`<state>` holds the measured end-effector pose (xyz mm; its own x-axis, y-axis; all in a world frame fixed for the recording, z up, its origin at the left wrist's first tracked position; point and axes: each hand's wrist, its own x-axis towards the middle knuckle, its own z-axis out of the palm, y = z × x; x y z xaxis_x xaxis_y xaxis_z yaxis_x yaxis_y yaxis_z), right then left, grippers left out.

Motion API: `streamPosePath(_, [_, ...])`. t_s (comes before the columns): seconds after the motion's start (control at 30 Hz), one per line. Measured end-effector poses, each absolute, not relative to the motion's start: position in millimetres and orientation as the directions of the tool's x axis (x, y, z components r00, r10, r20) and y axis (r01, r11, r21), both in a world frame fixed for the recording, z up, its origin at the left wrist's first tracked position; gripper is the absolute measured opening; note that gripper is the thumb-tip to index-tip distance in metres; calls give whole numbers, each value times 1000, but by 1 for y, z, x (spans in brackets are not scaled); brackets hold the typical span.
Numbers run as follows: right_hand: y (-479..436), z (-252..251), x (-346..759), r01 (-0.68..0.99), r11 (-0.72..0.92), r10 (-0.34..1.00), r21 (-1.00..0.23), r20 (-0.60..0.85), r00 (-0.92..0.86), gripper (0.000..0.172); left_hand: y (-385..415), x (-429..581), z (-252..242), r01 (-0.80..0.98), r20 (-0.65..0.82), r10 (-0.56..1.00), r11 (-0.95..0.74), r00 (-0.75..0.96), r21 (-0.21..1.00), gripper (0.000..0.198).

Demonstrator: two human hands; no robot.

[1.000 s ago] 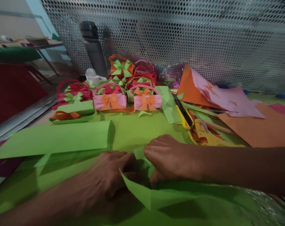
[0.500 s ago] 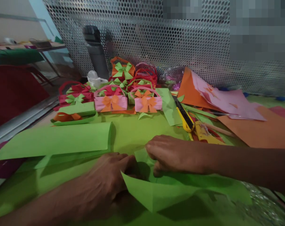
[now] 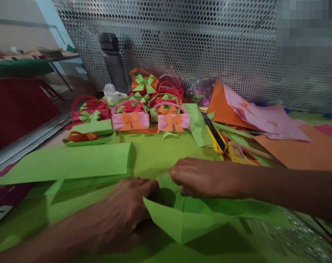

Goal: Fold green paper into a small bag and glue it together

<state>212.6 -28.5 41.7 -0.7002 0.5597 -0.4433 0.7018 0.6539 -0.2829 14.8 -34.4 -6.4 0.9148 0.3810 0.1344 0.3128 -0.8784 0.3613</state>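
A folded sheet of light green paper (image 3: pixel 188 221) lies in front of me on the green table top (image 3: pixel 155 153). My left hand (image 3: pixel 124 212) is curled against the paper's left fold, its fingertips tucked under the raised flap. My right hand (image 3: pixel 199 178) comes in from the right and pinches the paper's upper edge with closed fingers. Both hands touch the same sheet and almost meet over it.
Several small paper baskets with bows (image 3: pixel 130 118) stand at the back beside a grey bottle (image 3: pixel 113 62). A long green sheet (image 3: pixel 67 162) lies to the left. A yellow cutter (image 3: pixel 215 137), scissors (image 3: pixel 237 154), and orange (image 3: pixel 303 149) and pink paper (image 3: pixel 264 118) lie to the right. A perforated metal screen (image 3: pixel 210 44) closes the back.
The green paper's flap has been lifted and spread further to the right. My right hand has risen slightly along the edge, and my left hand has stayed at the fold.
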Motion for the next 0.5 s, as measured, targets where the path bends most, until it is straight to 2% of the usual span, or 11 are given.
streamPosePath(0.13, [-29,42,213,690,660,544,-297,-444,-712,15,-34,16,-4,323,14,356,-862,934,390,9])
streamPosePath(0.3, [-31,38,215,697,678,580,-235,-411,-703,17,-35,15,-5,312,7,342,-866,940,391,9])
streamPosePath(0.43, [-31,36,216,722,680,656,-128,-332,-677,50,-38,13,-8,319,39,357,-874,933,367,12])
streamPosePath(0.5, [-29,35,214,727,677,665,-110,-331,-669,56,-39,11,-11,315,71,363,-878,929,361,14])
